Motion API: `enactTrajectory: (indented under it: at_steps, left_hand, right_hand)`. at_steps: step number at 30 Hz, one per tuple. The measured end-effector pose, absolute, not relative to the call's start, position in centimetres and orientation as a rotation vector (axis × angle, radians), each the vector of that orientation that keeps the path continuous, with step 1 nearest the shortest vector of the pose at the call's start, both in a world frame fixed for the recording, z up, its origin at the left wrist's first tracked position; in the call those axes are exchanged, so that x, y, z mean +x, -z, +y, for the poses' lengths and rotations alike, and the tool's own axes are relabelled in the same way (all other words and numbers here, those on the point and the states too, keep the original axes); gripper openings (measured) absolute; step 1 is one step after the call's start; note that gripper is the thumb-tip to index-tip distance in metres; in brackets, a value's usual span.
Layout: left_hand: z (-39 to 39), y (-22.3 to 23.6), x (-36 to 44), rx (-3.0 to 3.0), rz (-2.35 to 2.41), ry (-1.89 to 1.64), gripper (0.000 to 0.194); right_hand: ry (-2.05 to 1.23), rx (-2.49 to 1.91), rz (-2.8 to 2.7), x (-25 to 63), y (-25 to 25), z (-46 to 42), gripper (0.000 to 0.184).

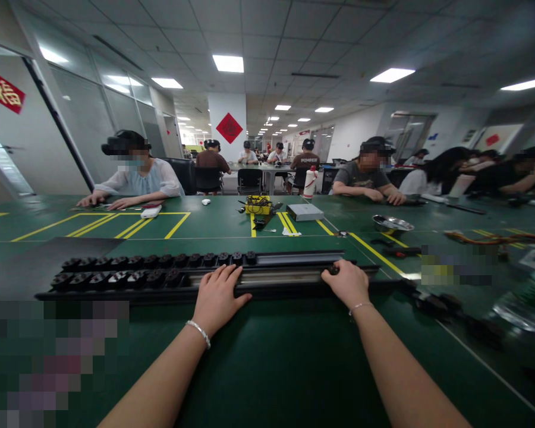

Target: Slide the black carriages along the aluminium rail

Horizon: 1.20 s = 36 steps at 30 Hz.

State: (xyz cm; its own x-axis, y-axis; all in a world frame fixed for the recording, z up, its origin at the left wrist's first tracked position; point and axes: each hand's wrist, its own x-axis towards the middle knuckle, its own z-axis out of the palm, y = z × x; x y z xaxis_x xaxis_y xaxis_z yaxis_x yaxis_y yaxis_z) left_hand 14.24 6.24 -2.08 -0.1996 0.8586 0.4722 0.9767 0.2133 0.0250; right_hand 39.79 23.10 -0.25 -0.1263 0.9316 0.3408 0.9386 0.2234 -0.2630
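Two long black track rails [289, 276] with a silvery inner channel lie side by side across the table in front of me. Several round black socket modules [149, 277] sit in rows along their left part. My left hand [218, 297] rests on the near rail just right of the modules, its fingers stretched out and the thumb apart along the front edge. Toward the right end of the rails, my right hand [350, 284] pinches a small black part [334, 269], mostly covered by the fingers; it looks like another socket module, seated on or just above the near rail.
On the green table [276, 356] with yellow tape lines stand a yellow box [257, 205] with wires, a grey box [305, 212], a metal bowl [392, 224] and a white bottle [310, 183]. A plastic water bottle [528, 300] and cables lie at right. Co-workers sit across the table.
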Motion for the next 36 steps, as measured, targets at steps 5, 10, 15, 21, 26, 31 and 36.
enactTrajectory:
  at_steps: [5, 10, 15, 21, 26, 31, 36]
  left_hand:
    - [6.2, 2.07, 14.24, -1.713, -2.137, 0.46, 0.058]
    - [6.16, 2.07, 14.29, -1.707, -2.143, 0.457, 0.057]
    - [6.13, 1.99, 14.31, -1.71, -2.141, 0.461, 0.058]
    - [6.18, 1.98, 14.33, -1.705, -2.148, 0.462, 0.058]
    - [6.09, 1.93, 14.37, -1.714, -2.142, 0.461, 0.058]
    - [6.12, 1.95, 14.35, -1.705, -2.154, 0.444, 0.059]
    - [6.2, 1.95, 14.32, -1.718, -2.162, 0.443, 0.058]
  right_hand:
    - [0.029, -1.717, -2.058, 39.75, 0.37, 23.17, 0.027]
    - [0.034, -1.705, -2.044, 39.75, 0.56, 23.33, 0.026]
    - [0.033, -1.706, -2.016, 39.76, 0.73, 23.33, 0.026]
    - [0.023, -1.686, -1.979, 39.85, 0.88, 23.3, 0.027]
    - [0.036, -1.684, -1.979, 39.82, 0.95, 23.32, 0.026]
    - [0.036, -1.688, -1.982, 39.76, 0.7, 23.08, 0.026]
    - [0.023, -1.713, -2.005, 39.86, 0.41, 22.92, 0.026]
